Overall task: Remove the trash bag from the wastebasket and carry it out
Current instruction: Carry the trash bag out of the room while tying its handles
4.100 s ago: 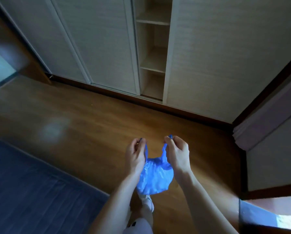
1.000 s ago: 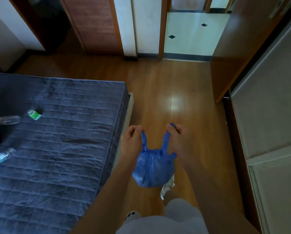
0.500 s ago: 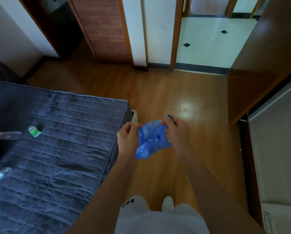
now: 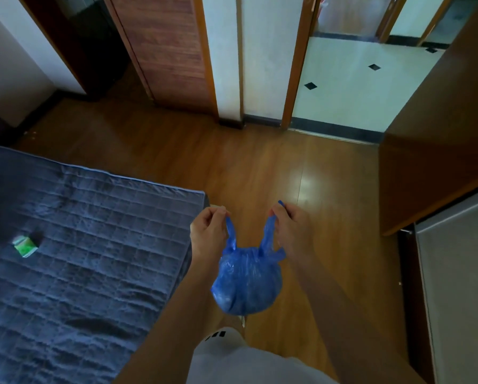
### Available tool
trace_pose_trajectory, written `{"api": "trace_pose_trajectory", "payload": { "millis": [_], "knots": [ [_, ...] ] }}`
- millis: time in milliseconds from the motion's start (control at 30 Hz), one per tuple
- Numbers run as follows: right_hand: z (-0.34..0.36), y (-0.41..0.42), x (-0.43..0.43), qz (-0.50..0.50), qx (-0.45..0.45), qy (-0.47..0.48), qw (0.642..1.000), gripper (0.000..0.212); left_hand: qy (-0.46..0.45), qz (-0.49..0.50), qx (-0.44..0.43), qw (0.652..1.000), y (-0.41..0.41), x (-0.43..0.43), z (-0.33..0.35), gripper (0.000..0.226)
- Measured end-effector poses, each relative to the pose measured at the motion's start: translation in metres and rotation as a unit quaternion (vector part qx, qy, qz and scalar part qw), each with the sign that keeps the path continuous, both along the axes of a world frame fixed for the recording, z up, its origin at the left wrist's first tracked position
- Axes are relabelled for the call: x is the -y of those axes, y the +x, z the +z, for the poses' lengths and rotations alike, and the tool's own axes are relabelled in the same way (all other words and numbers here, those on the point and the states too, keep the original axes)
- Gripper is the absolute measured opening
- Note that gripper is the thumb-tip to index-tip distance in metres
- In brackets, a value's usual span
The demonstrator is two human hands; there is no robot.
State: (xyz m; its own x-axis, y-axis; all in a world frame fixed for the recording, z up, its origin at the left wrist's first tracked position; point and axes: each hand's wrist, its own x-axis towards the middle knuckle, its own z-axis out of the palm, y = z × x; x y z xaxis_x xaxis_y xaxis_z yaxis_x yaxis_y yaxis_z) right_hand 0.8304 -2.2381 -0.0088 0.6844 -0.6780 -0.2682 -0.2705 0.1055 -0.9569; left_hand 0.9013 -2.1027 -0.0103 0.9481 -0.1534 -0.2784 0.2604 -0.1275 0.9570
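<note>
A small blue trash bag (image 4: 247, 284) hangs in front of me, round and full, above the wooden floor. My left hand (image 4: 210, 231) pinches its left handle loop and my right hand (image 4: 293, 228) pinches its right one, the two loops pulled apart and upward. No wastebasket is in view.
A bed with a dark blue quilted cover (image 4: 79, 259) fills the left side; a small green packet (image 4: 24, 246) lies on it. Ahead, an open doorway leads to a white tiled floor (image 4: 351, 87). A brown open door (image 4: 437, 139) and a grey wardrobe (image 4: 459, 286) stand on the right.
Half a second ago the bag was bunched up between my hands; now it hangs down stretched by its handles. The view has moved closer to the doorway.
</note>
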Motion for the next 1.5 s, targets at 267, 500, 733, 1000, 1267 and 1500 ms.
{"api": "trace_pose_trajectory", "payload": {
  "millis": [267,500,733,1000,1267,1500],
  "knots": [
    [0.012,0.151,0.052,-0.018,0.008,0.000,1.000,0.033,-0.026,-0.014,-0.014,0.999,0.155,0.050,0.008,0.027],
    [0.007,0.247,0.091,-0.068,0.006,-0.014,0.998,0.032,-0.012,-0.014,-0.023,1.000,0.258,0.091,0.011,0.028],
    [-0.001,0.307,0.140,-0.053,0.013,-0.017,0.998,0.032,-0.007,-0.038,-0.063,0.997,0.325,0.142,0.000,0.036],
    [0.001,0.390,0.236,-0.026,0.014,-0.012,1.000,0.037,0.002,-0.029,-0.069,0.997,0.397,0.239,-0.003,0.033],
    [0.025,0.484,0.357,0.002,0.047,-0.045,0.998,0.028,0.044,0.012,-0.027,0.999,0.483,0.356,0.027,0.032],
    [0.027,0.527,0.424,-0.033,0.072,-0.055,0.995,0.022,0.074,0.017,-0.042,0.996,0.526,0.417,0.024,0.035]
  ]
}}
